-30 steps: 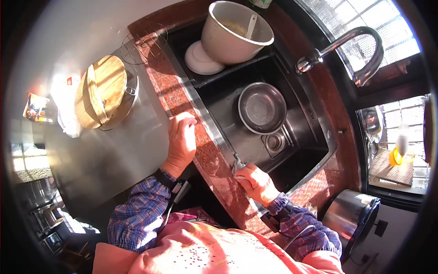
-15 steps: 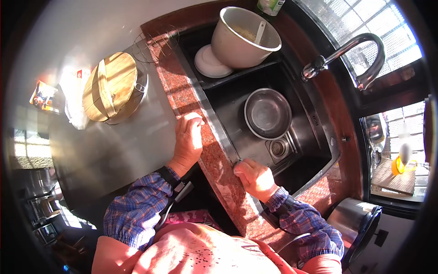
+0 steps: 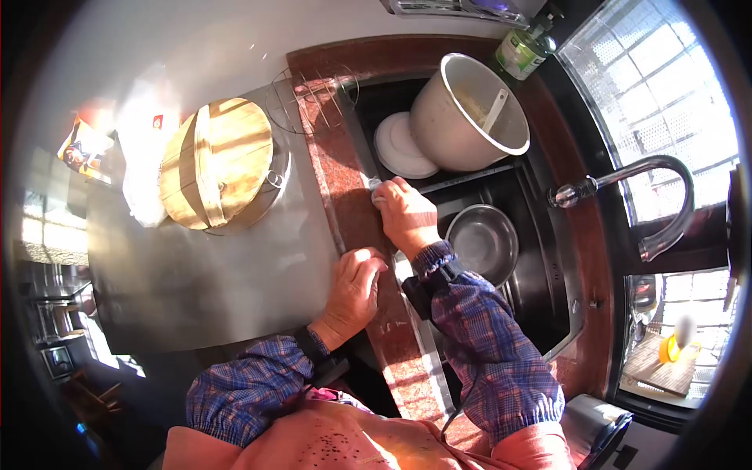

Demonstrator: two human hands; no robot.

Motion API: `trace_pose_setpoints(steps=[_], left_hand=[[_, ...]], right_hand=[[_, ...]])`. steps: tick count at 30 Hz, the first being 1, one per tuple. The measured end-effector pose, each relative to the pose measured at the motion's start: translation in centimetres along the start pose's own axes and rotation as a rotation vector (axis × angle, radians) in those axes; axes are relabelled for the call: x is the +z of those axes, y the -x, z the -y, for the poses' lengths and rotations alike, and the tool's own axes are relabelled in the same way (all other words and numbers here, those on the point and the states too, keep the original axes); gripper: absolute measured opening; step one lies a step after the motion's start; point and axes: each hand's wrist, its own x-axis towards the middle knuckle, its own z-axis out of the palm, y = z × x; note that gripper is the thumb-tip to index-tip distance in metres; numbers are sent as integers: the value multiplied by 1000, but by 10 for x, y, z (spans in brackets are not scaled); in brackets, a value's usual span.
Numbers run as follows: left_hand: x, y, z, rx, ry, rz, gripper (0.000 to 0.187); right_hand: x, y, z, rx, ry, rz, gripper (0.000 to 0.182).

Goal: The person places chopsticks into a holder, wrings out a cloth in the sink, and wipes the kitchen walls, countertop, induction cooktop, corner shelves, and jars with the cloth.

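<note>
My right hand (image 3: 407, 213) is closed at the sink's near rim, fingertips pressed down on the red granite edge (image 3: 341, 174). A small pale grey bit shows at its fingertips, too little to name. My left hand (image 3: 354, 291) rests lower on the same granite strip, fingers curled in; whatever they may hold is hidden. Beyond my right forearm, a round metal pan (image 3: 484, 244) sits in the dark sink (image 3: 540, 270), partly covered by the sleeve. Above it, a whitish pot (image 3: 458, 117) with a white-handled utensil (image 3: 495, 111) inside leans beside a white round lid (image 3: 403, 147).
A wooden-lidded pot (image 3: 235, 160) stands on the steel counter (image 3: 235, 290) at left, beside a white bag (image 3: 143, 172). A wire rack (image 3: 313, 98) is at the granite's far end. The faucet (image 3: 681, 184) arches at right; a green-labelled pump bottle (image 3: 523, 53) stands behind the pot.
My right hand has moved up along the sink's near rim, its forearm now crossing over the sink. My left hand has shifted down the granite strip. The camera view has moved too.
</note>
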Motion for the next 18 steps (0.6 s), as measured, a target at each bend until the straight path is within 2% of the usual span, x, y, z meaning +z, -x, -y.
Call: trace_pose_setpoints(steps=[2,6,10,16,18], left_hand=[[-1,1,3,-2,0,-5,20],[-4,1,0,-18,32,6,16],[-4,1,1,-7,39,22,21],[-8,-1,-2,-43,20,80,20],[-5,1,0,-36,25,74,20]], right_hand=[[3,-23,-4,38,43,40,6],[4,-8,-12,-3,8,7,7],[-27,30,6,78,63,215,7],[-24,18,12,29,138,184,5],[-8,1,-1,0,121,82,10]])
